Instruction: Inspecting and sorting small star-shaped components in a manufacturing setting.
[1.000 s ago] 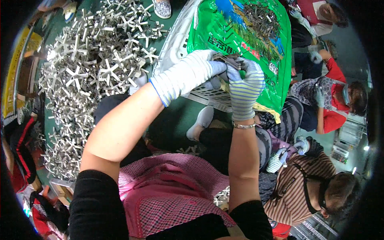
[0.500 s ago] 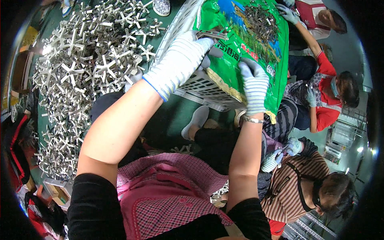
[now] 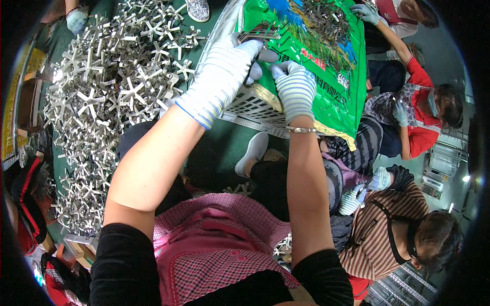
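Observation:
My left hand [image 3: 224,64], in a white-and-grey striped work glove, is closed around a bunch of thin dark metal strips [image 3: 260,33] that stick out past its fingers. Just right of it, my right hand [image 3: 296,89] wears the same kind of glove, with its fingers drawn together near my left thumb. Anything they pinch is too small or hidden to name. Both hands are over the near edge of a green printed plastic sack [image 3: 326,104], spread over an upturned-looking white plastic crate [image 3: 260,109]. Loose dark metal pieces [image 3: 334,25] lie heaped on the sack.
A large pile of whitish star-shaped metal parts [image 3: 89,102] covers the floor on the left. Co-workers sit on the right, one in a striped shirt [image 3: 388,224]. One co-worker's gloved hand [image 3: 366,13] touches the sack's far edge; another gloved hand [image 3: 77,20] is beyond the pile.
My right hand has moved left across the sack to beside my left hand, its fingers drawn closer together. My left hand still grips the strips. A co-worker's gloved hand has appeared at upper left.

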